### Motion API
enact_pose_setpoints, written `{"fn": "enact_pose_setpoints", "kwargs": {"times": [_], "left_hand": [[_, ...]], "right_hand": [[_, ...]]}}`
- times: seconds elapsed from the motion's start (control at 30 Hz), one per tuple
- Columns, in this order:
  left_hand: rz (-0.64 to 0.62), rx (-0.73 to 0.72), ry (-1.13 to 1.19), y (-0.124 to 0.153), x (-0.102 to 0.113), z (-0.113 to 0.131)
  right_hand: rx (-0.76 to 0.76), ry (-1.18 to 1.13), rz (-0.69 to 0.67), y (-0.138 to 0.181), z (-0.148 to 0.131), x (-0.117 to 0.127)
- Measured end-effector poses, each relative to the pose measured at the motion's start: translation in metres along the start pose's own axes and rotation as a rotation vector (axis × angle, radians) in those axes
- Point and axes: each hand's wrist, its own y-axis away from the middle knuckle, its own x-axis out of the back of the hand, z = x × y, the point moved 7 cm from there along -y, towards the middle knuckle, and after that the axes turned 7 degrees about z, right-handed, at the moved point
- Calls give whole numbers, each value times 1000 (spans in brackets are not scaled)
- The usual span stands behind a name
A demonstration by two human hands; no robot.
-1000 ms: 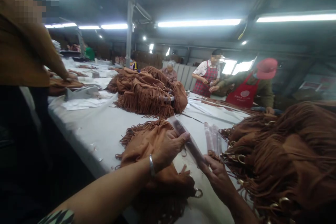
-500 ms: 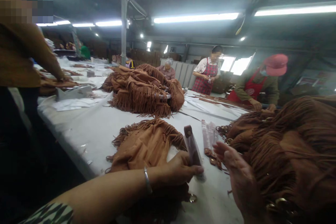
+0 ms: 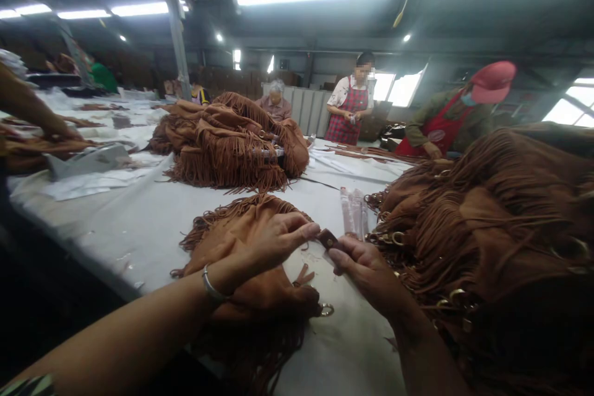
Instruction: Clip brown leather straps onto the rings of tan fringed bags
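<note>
Workshop: long white table (image 3: pixel 153 210) under strip lights, with people in red aprons (image 3: pixel 440 136) working at the far end.
Left hand (image 3: pixel 260 241): pinches one end of a small brown strap (image 3: pixel 327 239) between thumb and fingertips, wrist resting over a fringed bag (image 3: pixel 241 260).
Right hand (image 3: pixel 366 266): closed on the strap's other end, just beside the left hand.
Strap: held low above the table, between the two hands; its lower part is hidden by the fingers.
Risk: the pinch is light, so the strap could slip and drop among the fringe; a ring (image 3: pixel 326 309) near the wrist could snag.
Around: wrapped straps (image 3: pixel 353 213) lie beyond the hands.
Crowding: a bag heap (image 3: pixel 487 216) presses in on the right; another pile (image 3: pixel 232 142) sits mid-table.
</note>
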Motion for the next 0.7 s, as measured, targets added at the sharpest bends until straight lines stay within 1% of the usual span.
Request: {"fn": "enact_pose_setpoints", "kwargs": {"times": [0.03,0.13,0.2,0.23,0.3,0.4,0.43,0.5,0.53,0.57,0.6,0.63,0.7], "left_hand": [[-4,-42,-2,-1,0,5],[-76,-139,-54,-2,-15,16],[-69,-189,-83,-1,-22,20],[-62,-190,-73,-2,-24,20],[-42,-128,-2,-3,-23,16],[-23,67,132,-5,-19,1],[-27,120,160,-5,-20,-3],[-59,162,174,-5,-23,-5],[-78,152,162,-5,-25,-4],[-93,131,133,-5,-28,-2],[-102,103,86,-5,-30,0],[-99,67,14,-4,-31,3],[-32,-58,-219,2,-29,13]], "right_hand": [[11,15,-20,1,-3,-1],[25,-2,-54,2,-9,-5],[31,16,-54,4,-9,-4],[33,56,-52,5,-6,-2],[27,163,-61,10,4,5],[-7,263,-126,18,20,16],[-2,266,-111,19,20,20],[43,253,-6,18,13,27],[75,241,43,17,6,26],[96,227,61,16,0,23],[96,210,50,14,-5,16],[78,189,11,11,-7,8],[12,151,-28,6,-3,-2]]}}
